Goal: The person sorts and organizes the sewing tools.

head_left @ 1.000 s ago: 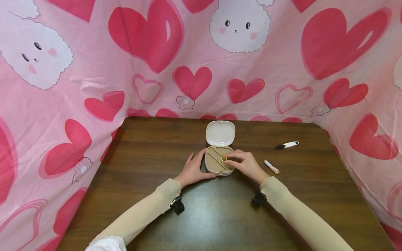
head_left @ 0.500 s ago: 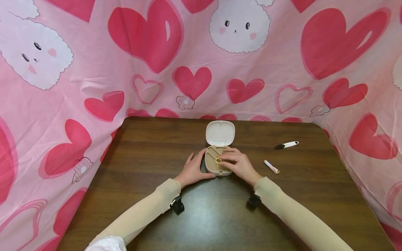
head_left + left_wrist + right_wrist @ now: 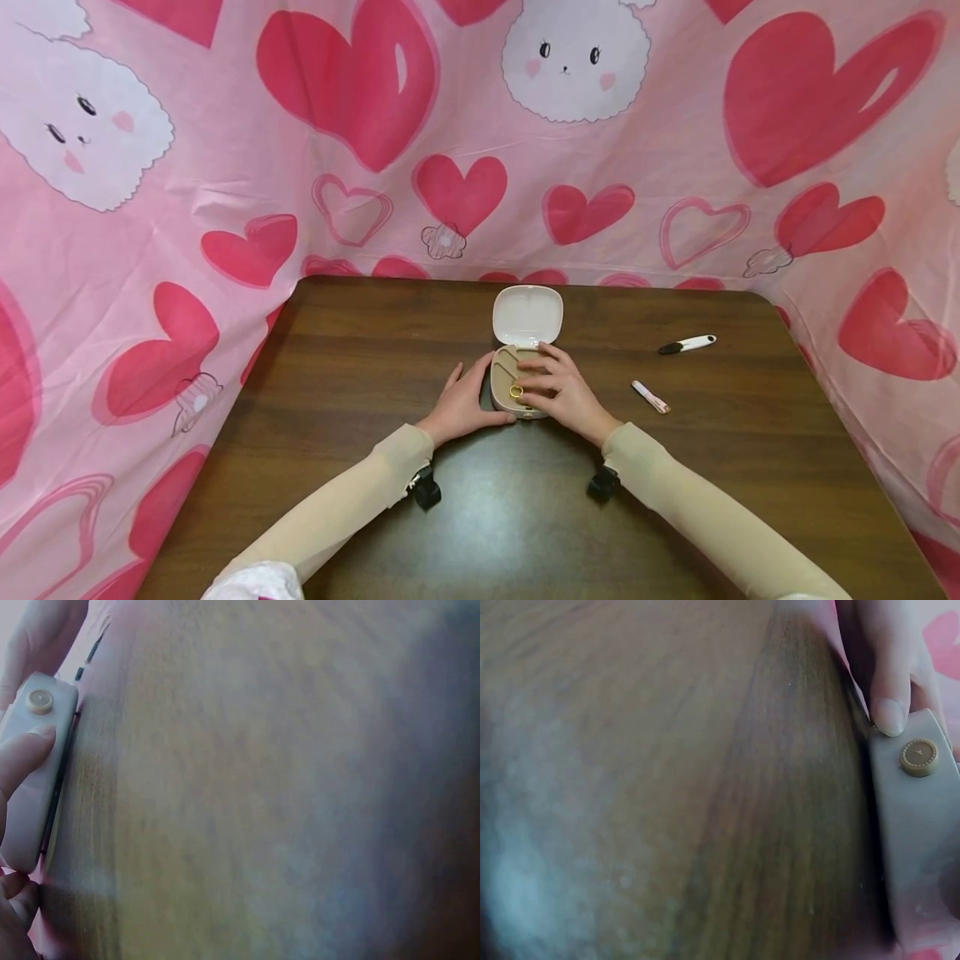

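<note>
A small white jewelry box (image 3: 497,392) with a beige lining stands on the table, its lid (image 3: 527,315) tipped back. My left hand (image 3: 462,406) holds the box by its left side, thumb on the front wall below the round clasp button (image 3: 40,701). Over the right half of the box is my right hand (image 3: 567,396). Its thumb and index finger pinch a gold ring (image 3: 516,391) low over the lining, near the front left; the other fingers spread toward the hinge. Whether the ring touches the lining is too small to tell. In the right wrist view the left thumb (image 3: 890,712) presses the box.
To the right on the brown wooden table (image 3: 360,367) lie a white-and-black slim object (image 3: 687,344) and a short white stick-like piece (image 3: 650,397) with a coloured end. Pink heart-printed cloth (image 3: 465,100) walls the table's back and sides.
My right hand has moved left and toward me over the box, carrying the ring from the middle of the lining to its front left. The left hand has stayed in place.
</note>
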The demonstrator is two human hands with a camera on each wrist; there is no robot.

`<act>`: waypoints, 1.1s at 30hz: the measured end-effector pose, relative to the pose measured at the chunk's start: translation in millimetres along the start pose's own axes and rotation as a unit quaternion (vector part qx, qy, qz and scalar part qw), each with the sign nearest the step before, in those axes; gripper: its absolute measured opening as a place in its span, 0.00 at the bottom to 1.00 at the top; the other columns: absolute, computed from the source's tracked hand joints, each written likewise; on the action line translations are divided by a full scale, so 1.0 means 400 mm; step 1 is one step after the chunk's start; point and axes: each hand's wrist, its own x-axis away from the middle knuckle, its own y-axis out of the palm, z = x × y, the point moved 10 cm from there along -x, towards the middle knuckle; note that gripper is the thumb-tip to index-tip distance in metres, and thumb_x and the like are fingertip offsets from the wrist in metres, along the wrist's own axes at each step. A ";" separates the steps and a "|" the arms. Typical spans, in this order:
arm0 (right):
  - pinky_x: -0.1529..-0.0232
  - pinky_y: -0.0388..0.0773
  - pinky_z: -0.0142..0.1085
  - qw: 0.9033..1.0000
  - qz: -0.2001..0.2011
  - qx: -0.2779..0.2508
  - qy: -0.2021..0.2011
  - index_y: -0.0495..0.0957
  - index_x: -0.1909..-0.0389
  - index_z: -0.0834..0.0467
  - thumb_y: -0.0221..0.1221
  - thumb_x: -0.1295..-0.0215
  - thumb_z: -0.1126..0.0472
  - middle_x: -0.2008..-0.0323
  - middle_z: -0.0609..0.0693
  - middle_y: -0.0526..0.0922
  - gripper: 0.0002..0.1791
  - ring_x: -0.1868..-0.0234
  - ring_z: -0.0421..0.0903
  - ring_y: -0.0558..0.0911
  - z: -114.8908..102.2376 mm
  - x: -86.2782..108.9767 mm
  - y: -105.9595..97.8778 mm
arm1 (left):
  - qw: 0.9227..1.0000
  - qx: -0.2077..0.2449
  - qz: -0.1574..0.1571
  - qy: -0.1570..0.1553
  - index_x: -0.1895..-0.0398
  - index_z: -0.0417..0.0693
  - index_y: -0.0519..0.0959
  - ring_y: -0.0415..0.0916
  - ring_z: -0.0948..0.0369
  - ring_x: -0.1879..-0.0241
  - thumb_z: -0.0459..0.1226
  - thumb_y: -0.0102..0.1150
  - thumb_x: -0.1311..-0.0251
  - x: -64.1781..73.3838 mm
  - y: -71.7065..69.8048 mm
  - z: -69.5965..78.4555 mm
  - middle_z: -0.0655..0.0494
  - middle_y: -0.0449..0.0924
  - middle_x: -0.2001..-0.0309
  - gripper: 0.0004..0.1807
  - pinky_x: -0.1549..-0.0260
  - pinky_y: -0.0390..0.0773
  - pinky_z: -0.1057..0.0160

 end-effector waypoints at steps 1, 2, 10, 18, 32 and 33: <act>0.27 0.57 0.65 1.000 -0.002 0.003 -0.001 0.92 0.55 0.53 0.78 0.47 0.65 0.41 0.56 0.84 0.16 0.25 0.64 0.63 -0.001 -0.001 0.000 | 1.000 0.001 -0.001 -0.002 0.17 0.46 0.52 0.63 0.55 0.24 0.57 0.79 0.48 0.000 -0.001 0.001 0.50 0.62 0.21 0.62 0.20 0.40 0.44; 0.27 0.56 0.65 1.000 -0.005 0.006 -0.002 0.92 0.55 0.53 0.78 0.46 0.65 0.41 0.56 0.84 0.16 0.25 0.64 0.62 -0.002 -0.003 0.000 | 1.000 0.003 -0.001 -0.002 0.17 0.46 0.52 0.63 0.55 0.24 0.56 0.79 0.48 0.000 -0.003 0.002 0.49 0.62 0.21 0.62 0.20 0.40 0.43; 0.25 0.52 0.66 0.998 -0.053 0.019 0.024 0.92 0.55 0.52 0.76 0.43 0.61 0.33 0.56 0.78 0.13 0.21 0.64 0.55 0.001 -0.014 0.007 | 1.000 -0.005 -0.003 -0.007 0.17 0.46 0.52 0.63 0.56 0.24 0.57 0.78 0.48 -0.001 0.001 -0.002 0.50 0.61 0.21 0.62 0.20 0.40 0.44; 0.24 0.49 0.68 0.993 -0.102 0.040 0.049 0.92 0.55 0.48 0.76 0.41 0.57 0.29 0.57 0.75 0.13 0.18 0.63 0.49 0.008 -0.030 0.017 | 1.000 -0.003 0.001 -0.005 0.17 0.46 0.53 0.64 0.56 0.24 0.57 0.79 0.48 -0.002 0.002 -0.006 0.50 0.62 0.21 0.62 0.20 0.40 0.44; 0.25 0.50 0.69 0.988 -0.139 0.037 0.051 0.92 0.55 0.46 0.76 0.41 0.56 0.27 0.57 0.72 0.13 0.18 0.63 0.48 0.010 -0.036 0.014 | 1.000 0.003 0.003 0.003 0.18 0.46 0.53 0.64 0.55 0.25 0.57 0.78 0.48 -0.002 -0.001 -0.003 0.49 0.63 0.22 0.62 0.21 0.40 0.42; 0.25 0.50 0.69 0.988 -0.143 0.037 0.049 0.92 0.55 0.46 0.76 0.41 0.57 0.27 0.58 0.72 0.13 0.18 0.63 0.48 0.007 -0.037 0.011 | 1.000 0.003 0.003 0.004 0.18 0.46 0.53 0.64 0.55 0.25 0.57 0.78 0.48 -0.002 0.000 -0.003 0.49 0.63 0.22 0.62 0.21 0.41 0.42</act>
